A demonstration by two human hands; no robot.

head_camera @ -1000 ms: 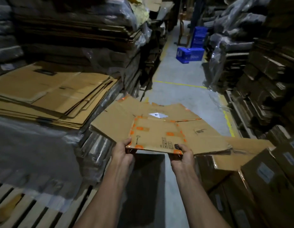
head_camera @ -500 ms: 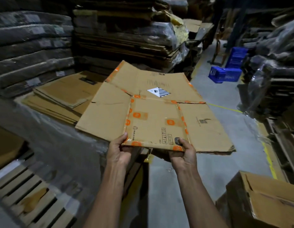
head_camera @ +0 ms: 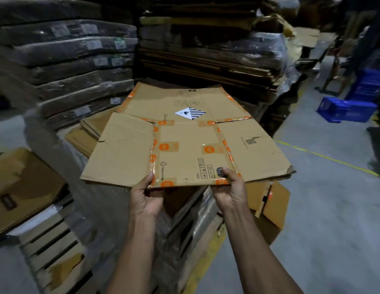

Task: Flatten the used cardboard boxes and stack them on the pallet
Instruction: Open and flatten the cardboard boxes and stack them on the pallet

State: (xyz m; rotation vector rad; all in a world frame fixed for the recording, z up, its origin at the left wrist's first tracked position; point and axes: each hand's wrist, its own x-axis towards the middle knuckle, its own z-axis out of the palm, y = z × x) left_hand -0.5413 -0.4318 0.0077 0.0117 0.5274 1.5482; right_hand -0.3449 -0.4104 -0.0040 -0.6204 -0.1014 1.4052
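Observation:
A flattened cardboard box (head_camera: 184, 145) with orange tape and a black-and-white diamond label is held level in the air at its near edge. My left hand (head_camera: 146, 196) grips that edge left of centre, thumb on top. My right hand (head_camera: 230, 192) grips it right of centre, thumb on top. The box hangs over a plastic-wrapped pile of flat cardboard (head_camera: 87, 134) that rests on a wooden pallet (head_camera: 204, 236) below and in front of me.
An empty wooden pallet (head_camera: 51, 247) lies at lower left with a brown box (head_camera: 21, 187) beside it. Tall wrapped stacks (head_camera: 65, 66) rise behind. A loose cardboard piece (head_camera: 269, 209) leans at the right. Blue crates (head_camera: 346, 109) stand on the grey aisle floor with a yellow line (head_camera: 327, 158).
I have turned left and carried the flattened box from over the aisle to above the wrapped pile of flat cardboard. Both hands keep the same grip on its near edge.

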